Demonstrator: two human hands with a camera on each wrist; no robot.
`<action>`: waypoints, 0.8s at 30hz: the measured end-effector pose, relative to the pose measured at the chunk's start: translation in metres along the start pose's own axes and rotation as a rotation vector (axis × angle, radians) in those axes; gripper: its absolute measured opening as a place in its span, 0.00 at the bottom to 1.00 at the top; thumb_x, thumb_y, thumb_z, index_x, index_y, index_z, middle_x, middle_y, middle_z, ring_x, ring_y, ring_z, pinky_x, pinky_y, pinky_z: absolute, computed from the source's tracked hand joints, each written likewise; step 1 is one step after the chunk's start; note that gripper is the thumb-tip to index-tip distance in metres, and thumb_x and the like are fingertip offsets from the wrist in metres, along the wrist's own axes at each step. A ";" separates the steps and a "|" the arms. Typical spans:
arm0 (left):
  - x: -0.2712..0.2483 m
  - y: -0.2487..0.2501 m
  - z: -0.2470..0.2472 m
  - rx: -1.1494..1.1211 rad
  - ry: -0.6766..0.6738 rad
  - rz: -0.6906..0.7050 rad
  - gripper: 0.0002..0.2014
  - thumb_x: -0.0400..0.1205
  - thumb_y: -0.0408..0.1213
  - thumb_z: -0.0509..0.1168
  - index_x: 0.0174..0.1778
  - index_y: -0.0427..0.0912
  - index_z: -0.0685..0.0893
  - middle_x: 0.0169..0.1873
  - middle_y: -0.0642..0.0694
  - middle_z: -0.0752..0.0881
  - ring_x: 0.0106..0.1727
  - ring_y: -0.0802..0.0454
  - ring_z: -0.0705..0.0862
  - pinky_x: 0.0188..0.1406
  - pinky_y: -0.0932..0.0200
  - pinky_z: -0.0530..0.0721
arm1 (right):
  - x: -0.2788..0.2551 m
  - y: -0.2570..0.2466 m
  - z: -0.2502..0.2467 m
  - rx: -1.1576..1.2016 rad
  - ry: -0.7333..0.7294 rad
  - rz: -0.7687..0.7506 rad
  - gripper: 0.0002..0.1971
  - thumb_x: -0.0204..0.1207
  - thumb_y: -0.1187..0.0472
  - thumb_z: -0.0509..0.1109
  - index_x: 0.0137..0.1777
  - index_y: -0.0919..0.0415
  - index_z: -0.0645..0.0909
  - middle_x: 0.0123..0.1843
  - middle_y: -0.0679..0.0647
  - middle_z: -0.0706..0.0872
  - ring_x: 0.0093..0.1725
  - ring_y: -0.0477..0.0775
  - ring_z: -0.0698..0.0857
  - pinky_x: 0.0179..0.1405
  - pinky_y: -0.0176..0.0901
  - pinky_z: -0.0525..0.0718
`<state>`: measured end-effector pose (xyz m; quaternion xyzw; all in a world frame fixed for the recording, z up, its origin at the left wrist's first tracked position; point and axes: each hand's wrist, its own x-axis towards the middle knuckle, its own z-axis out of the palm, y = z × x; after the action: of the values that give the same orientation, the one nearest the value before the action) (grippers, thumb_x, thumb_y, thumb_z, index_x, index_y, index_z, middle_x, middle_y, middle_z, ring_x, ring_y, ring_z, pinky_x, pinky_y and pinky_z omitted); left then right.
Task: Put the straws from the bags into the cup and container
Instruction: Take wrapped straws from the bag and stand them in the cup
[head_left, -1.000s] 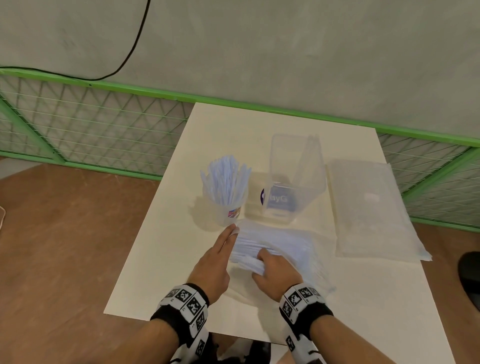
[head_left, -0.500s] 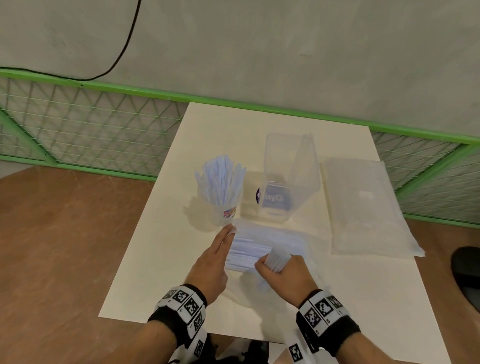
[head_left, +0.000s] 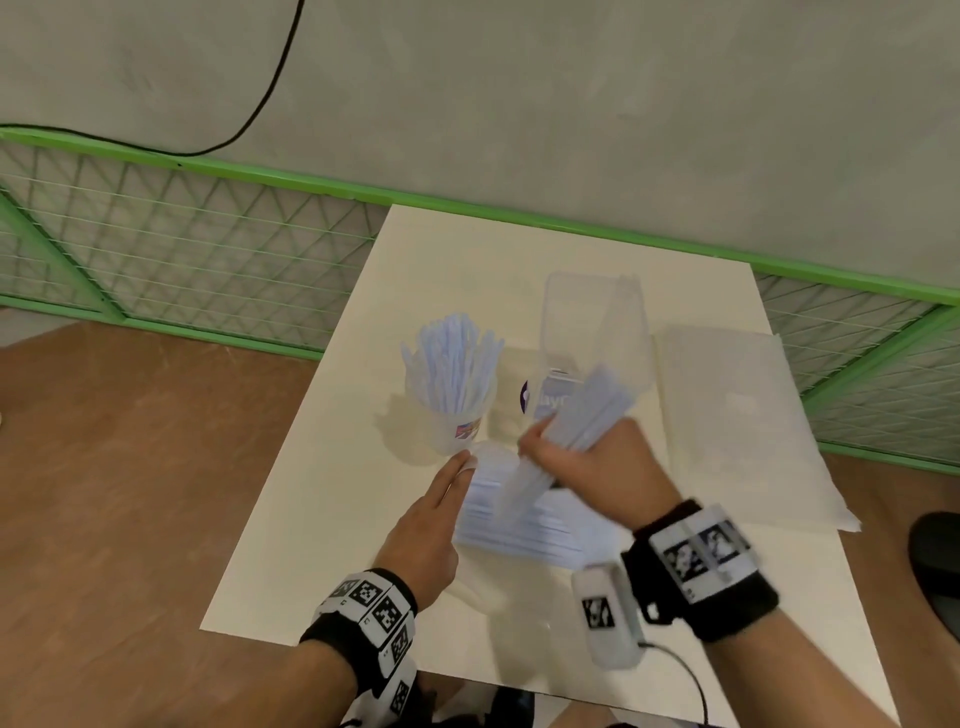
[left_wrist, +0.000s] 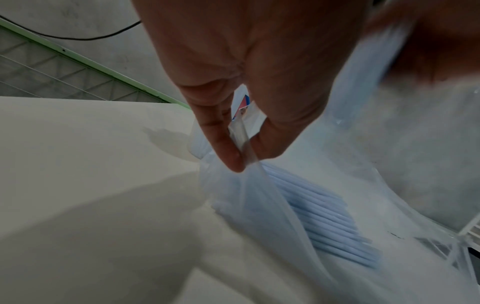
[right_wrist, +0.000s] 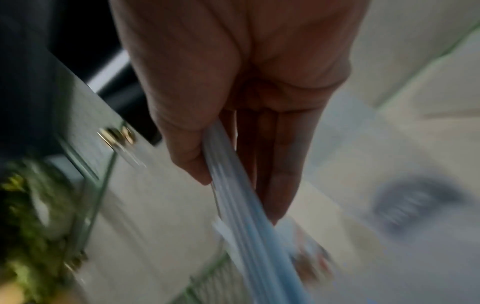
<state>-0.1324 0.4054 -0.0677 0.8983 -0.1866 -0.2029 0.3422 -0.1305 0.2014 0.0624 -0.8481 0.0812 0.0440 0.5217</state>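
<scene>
Gripping straw bundle (head_left: 576, 431), right hand (head_left: 597, 457) above bag (head_left: 524, 525); left hand (head_left: 426, 535) pinching bag edge.

black wristbands (head_left: 698, 577), checkered marker tags (head_left: 376, 605)

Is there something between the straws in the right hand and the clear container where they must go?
Nothing visible blocks the way. The right hand grips a bundle of straws just in front of the clear container, whose top is open. The cup, already full of straws, stands to the left of that path, and the second bag lies to the right.
</scene>
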 end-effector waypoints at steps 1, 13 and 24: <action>0.000 0.000 -0.001 0.001 -0.001 0.006 0.52 0.69 0.15 0.57 0.86 0.55 0.49 0.82 0.72 0.40 0.66 0.55 0.78 0.54 0.61 0.83 | 0.008 -0.022 -0.010 0.028 0.025 -0.066 0.06 0.72 0.59 0.77 0.38 0.62 0.89 0.37 0.54 0.92 0.38 0.50 0.92 0.37 0.53 0.92; -0.003 0.009 -0.009 0.012 0.015 0.000 0.50 0.71 0.15 0.57 0.86 0.54 0.48 0.83 0.70 0.39 0.67 0.55 0.79 0.55 0.70 0.76 | 0.111 -0.090 0.002 -0.147 0.097 -0.234 0.10 0.67 0.51 0.75 0.37 0.58 0.88 0.38 0.54 0.91 0.40 0.51 0.91 0.41 0.57 0.91; -0.005 0.009 -0.014 0.009 0.036 0.038 0.49 0.72 0.16 0.56 0.86 0.52 0.47 0.83 0.67 0.39 0.74 0.56 0.74 0.59 0.75 0.69 | 0.106 -0.040 0.037 -0.367 0.115 -0.379 0.27 0.83 0.48 0.65 0.79 0.58 0.70 0.79 0.53 0.74 0.78 0.52 0.71 0.78 0.46 0.67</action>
<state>-0.1319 0.4092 -0.0504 0.8997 -0.1984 -0.1791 0.3451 -0.0183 0.2424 0.0641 -0.9296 -0.0589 -0.0886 0.3529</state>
